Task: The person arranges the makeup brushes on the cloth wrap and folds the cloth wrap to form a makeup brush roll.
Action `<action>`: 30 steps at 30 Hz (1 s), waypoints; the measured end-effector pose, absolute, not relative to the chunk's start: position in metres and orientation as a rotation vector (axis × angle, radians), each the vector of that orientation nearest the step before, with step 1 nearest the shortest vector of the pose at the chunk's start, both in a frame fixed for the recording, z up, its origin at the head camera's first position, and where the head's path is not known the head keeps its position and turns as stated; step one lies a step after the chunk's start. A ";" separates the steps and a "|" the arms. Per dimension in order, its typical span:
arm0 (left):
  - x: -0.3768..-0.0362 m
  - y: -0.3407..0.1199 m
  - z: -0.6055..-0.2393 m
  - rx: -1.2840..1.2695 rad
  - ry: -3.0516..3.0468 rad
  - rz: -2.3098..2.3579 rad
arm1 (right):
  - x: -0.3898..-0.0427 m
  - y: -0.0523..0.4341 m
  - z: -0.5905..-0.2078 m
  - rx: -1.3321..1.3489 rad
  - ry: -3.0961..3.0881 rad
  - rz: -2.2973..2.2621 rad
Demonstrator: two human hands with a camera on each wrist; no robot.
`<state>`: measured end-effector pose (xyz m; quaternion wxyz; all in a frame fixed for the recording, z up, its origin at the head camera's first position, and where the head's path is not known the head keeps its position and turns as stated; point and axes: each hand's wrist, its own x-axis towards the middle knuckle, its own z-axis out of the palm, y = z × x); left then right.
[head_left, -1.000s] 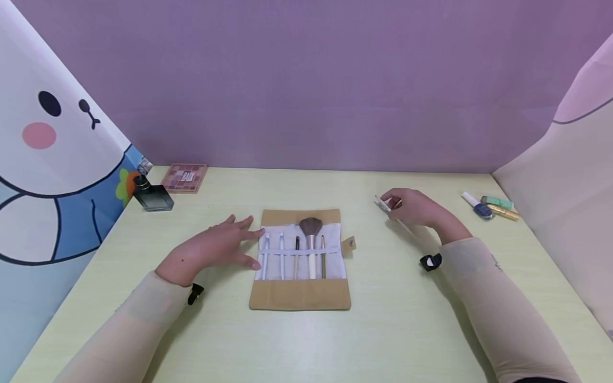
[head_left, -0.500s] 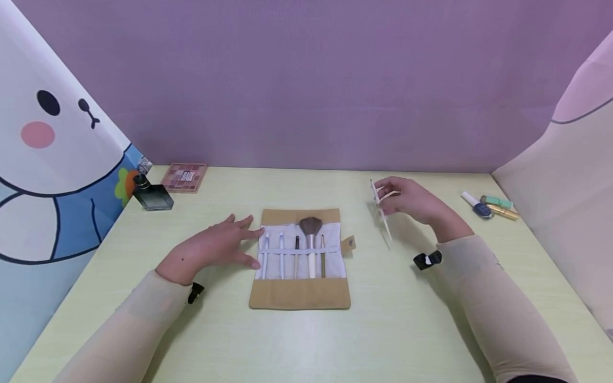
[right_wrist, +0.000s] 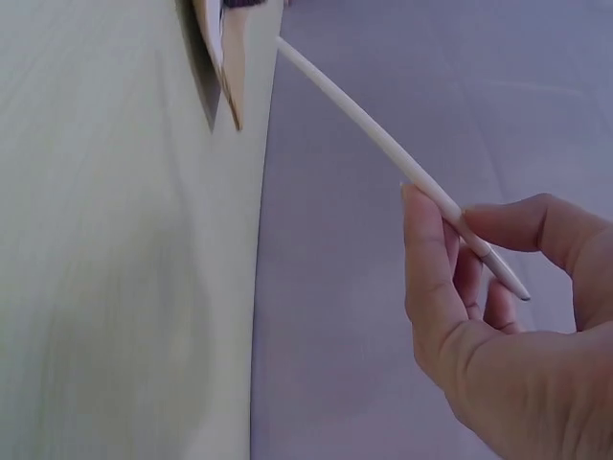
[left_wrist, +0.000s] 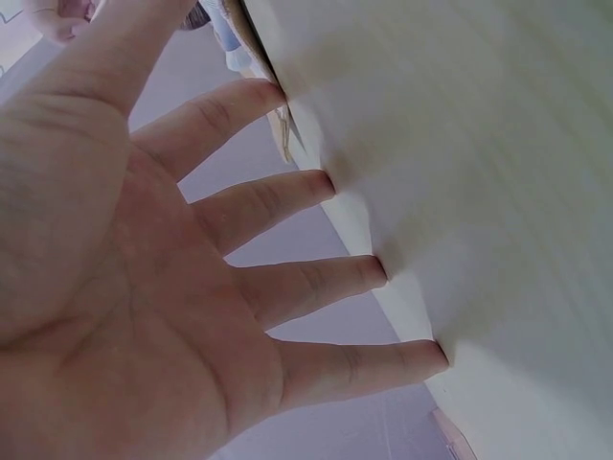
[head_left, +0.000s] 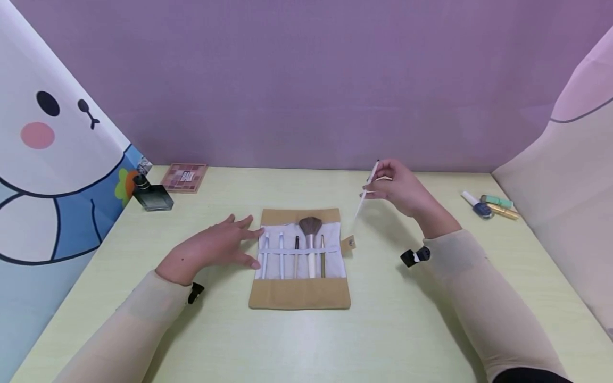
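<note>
The right hand point(head_left: 401, 189) pinches the brush point(right_wrist: 381, 140), lower end slanting left toward the case point(head_left: 299, 294) beside the spread left hand point(head_left: 217, 246).

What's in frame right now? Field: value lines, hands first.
left hand: fingers spread, at the pouch's left edge
right hand: pinches a slim white tool above the table, right of the pouch
tan pouch: open on the table; five tools inside, including a fluffy brush
far left: dark bottle, pink palette
far right: blue bottle with white cap, green tube, gold tube
</note>
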<state>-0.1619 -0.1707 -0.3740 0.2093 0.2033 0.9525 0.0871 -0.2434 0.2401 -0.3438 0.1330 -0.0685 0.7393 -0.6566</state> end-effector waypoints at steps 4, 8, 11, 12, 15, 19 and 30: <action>-0.162 -0.171 -0.375 0.571 2.651 0.245 | -0.244 0.229 -0.347 -0.193 2.094 -1.913; -0.162 -0.171 -0.375 0.575 2.654 0.247 | -0.243 0.218 -0.352 -0.230 2.076 -1.872; -0.162 -0.171 -0.375 0.573 2.654 0.247 | -0.242 0.210 -0.357 -0.259 2.076 -1.830; -0.162 -0.171 -0.375 0.573 2.654 0.246 | -0.242 0.208 -0.359 -0.262 2.077 -1.817; -0.162 -0.171 -0.375 0.570 2.653 0.244 | -0.241 0.202 -0.365 -0.259 2.077 -1.780; -0.162 -0.171 -0.374 0.573 2.653 0.241 | -0.239 0.197 -0.372 -0.257 2.060 -1.739; -0.161 -0.172 -0.373 0.582 2.656 0.232 | -0.231 0.188 -0.376 -0.309 2.049 -1.616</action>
